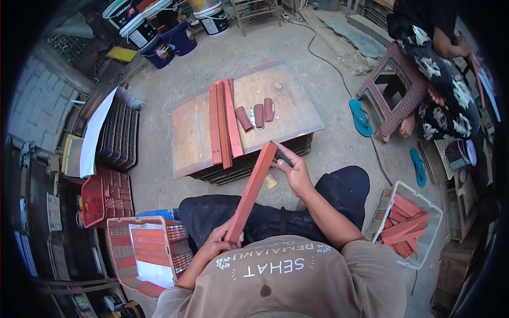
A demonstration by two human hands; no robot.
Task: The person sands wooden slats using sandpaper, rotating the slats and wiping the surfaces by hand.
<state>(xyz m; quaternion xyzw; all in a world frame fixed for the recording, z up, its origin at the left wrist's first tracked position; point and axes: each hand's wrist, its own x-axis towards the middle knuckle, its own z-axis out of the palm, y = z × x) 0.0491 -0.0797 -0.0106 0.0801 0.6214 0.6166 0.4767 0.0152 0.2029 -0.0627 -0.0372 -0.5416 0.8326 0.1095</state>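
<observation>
A reddish-painted wooden strip [252, 192] slants across my lap, its far end raised near the table edge. My left hand [222, 238] is closed around its near end, close to my shirt. At the far end, my right hand [295, 169] grips a dark, folded piece of sandpaper [285, 155] against the strip's side. Beyond, on a low board table [286, 100], lie several similar red wooden strips [223, 123] side by side. Next to them rest several curled reddish-brown pieces of sandpaper [258, 115].
A white crate [436, 225] of red wooden pieces stands at my right, a pinkish crate [123, 219] with more at my left. Behind it are a red crate [91, 200] and a black crate [119, 135]. Paint buckets [183, 38] stand far back. Another person sits right, near a stool [392, 79].
</observation>
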